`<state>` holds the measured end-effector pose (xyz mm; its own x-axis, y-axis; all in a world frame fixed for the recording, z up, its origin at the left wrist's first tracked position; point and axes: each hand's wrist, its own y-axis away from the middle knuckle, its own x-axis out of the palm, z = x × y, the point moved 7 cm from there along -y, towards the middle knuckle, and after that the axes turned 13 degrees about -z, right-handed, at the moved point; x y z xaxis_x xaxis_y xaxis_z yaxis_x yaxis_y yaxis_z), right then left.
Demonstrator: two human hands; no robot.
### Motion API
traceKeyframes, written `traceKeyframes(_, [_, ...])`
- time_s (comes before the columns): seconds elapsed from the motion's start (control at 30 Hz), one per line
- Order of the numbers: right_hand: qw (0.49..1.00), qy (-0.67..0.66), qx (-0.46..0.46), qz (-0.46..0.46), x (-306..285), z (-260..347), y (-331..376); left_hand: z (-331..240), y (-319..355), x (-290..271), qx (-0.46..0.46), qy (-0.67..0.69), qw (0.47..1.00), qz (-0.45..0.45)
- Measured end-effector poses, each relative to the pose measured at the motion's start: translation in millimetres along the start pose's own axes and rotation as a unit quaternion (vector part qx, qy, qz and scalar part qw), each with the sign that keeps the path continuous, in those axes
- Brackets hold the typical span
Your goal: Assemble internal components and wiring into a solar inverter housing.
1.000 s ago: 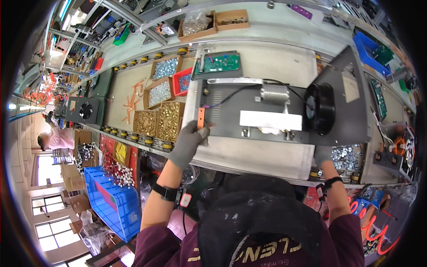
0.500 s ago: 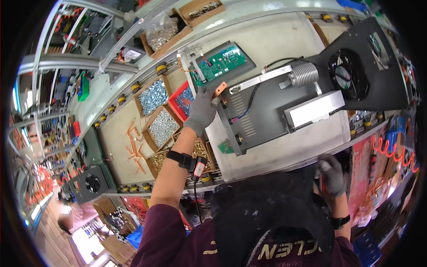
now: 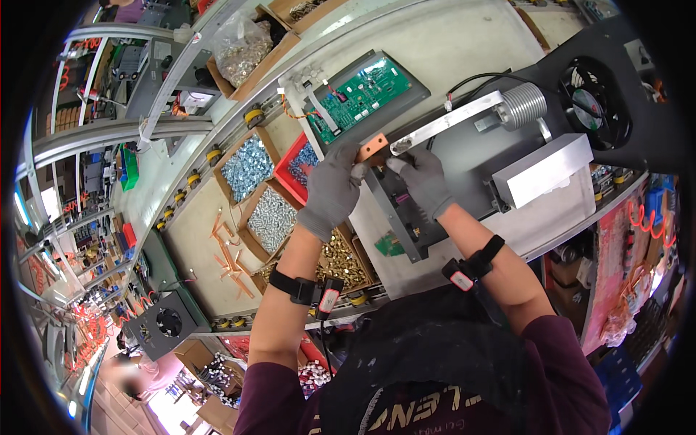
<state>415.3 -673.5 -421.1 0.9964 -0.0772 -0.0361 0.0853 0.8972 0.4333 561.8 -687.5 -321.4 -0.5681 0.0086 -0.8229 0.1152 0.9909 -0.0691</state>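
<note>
Copper strip at chassis edge

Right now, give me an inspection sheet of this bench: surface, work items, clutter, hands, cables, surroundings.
Surface: pale bench top, roller rails along both long edges.
Work items: copper tab at the end of a silver bar on the grey metal chassis; the chassis carries a finned coil, a fan and a silver block.
Clutter: green circuit board; boxes of screws; copper strips.
Hands: left hand, gloved, fingers on the copper tab; right hand, gloved, fingers at the bar's end.
Cables: black cable looping near the coil.
Surroundings: second fan unit lower left; shelving behind.
</note>
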Motion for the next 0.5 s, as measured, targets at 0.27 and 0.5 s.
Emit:
traceKeyframes(0.27, [0.997,0.042,-0.014,0.066,5,-15,-13,3,-8,14,0.029,0.010,0.999,0.023])
traceKeyframes(0.5, [0.995,0.044,-0.014,0.087,5,-11,-17,9,-13,16,-0.010,0.146,0.989,-0.027])
